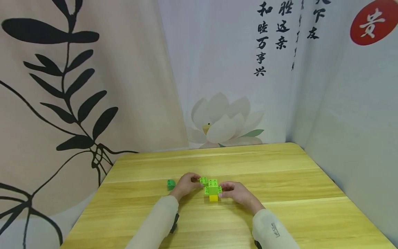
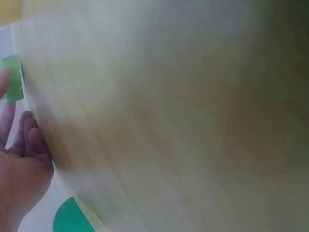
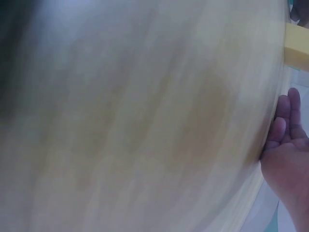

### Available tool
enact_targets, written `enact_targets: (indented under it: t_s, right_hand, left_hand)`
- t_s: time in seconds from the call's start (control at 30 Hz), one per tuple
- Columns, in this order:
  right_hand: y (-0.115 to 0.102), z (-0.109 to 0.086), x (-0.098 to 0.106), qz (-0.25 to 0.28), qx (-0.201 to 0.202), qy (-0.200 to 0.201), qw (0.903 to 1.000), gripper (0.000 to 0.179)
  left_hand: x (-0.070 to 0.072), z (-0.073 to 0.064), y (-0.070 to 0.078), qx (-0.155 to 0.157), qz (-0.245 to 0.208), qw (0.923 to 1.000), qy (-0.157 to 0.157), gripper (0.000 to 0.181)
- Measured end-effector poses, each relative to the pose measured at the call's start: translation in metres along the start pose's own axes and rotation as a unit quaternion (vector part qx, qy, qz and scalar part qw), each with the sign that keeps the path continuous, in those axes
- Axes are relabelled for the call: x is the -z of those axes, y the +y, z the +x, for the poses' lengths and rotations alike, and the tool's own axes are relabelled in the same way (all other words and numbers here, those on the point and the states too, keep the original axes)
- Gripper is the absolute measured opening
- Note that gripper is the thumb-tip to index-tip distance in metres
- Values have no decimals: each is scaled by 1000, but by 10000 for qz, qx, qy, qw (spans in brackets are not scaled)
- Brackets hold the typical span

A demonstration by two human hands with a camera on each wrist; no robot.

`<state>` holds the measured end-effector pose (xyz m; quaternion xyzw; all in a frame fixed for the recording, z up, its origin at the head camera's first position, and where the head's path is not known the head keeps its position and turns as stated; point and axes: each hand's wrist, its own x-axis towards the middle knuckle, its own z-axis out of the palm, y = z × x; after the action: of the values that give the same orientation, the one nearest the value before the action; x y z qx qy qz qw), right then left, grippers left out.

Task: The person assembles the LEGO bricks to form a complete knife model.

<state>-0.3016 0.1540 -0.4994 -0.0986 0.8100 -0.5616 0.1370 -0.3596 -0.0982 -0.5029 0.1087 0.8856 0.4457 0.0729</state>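
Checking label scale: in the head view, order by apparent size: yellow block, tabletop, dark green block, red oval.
1. Tabletop
2. Red oval
3. Dark green block
4. Yellow block, by its visible part; its top is hidden under light-green blocks.

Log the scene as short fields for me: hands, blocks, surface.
Stack: light-green studded plastic blocks above a yellow plastic block
Left hand: pinches a small light-green studded plastic block
Right hand: holds the stack's right side
Apart: dark-green studded plastic block, left of the left hand
Surface: wood-grain table
Unclear: whether the pinched block touches the stack
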Motion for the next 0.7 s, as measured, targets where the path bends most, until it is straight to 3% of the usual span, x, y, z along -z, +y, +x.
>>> enact_targets:
  t_s: [0.37,0.7]
  right_hand:
    - [0,-2,0,-55,-64,57,9999,45]
    - [1,2,3,-77,-54,13,10000,44]
  left_hand:
    - [7,-7,8,21,-442,9990,77,37]
    - [15,0,13,-58,-669,9973,302,34]
